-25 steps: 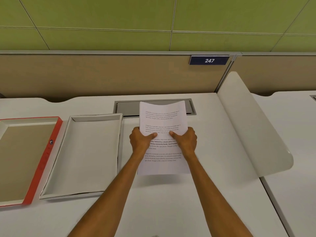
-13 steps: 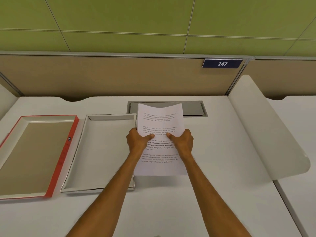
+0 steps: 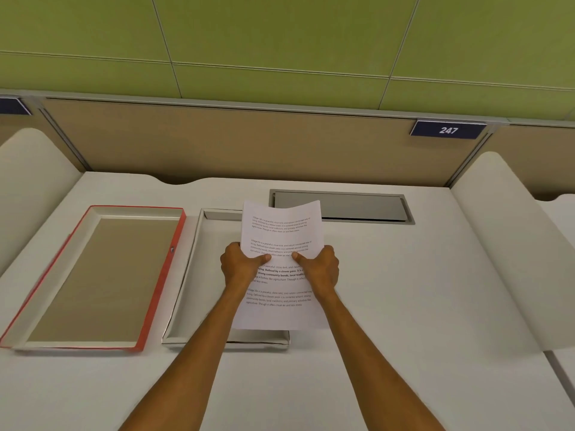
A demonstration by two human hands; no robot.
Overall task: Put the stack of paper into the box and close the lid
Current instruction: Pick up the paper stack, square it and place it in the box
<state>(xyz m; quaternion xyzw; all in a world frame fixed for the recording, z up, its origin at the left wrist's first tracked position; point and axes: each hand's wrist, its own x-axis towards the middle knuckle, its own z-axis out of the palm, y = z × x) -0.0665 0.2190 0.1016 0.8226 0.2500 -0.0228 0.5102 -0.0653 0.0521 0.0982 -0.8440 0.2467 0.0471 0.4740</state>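
Note:
I hold a stack of printed white paper (image 3: pixel 280 225) in the air with both hands, thumbs on top. My left hand (image 3: pixel 241 264) grips its left edge and my right hand (image 3: pixel 320 265) grips its right edge. The sheets hang over the right part of the open white box (image 3: pixel 199 275), hiding that side of it. The box's red-edged lid (image 3: pixel 161 275) lies upside down on the desk just left of the box, its tan inside facing up.
A grey cable hatch (image 3: pixel 342 206) is set into the white desk (image 3: pixel 404 306) behind the paper. Curved white dividers (image 3: pixel 497 244) stand at both sides, a tan partition with a "247" sign (image 3: pixel 448 130) at the back.
The paper and both hands have shifted left, from beside the box to over its right part. My view has turned left too.

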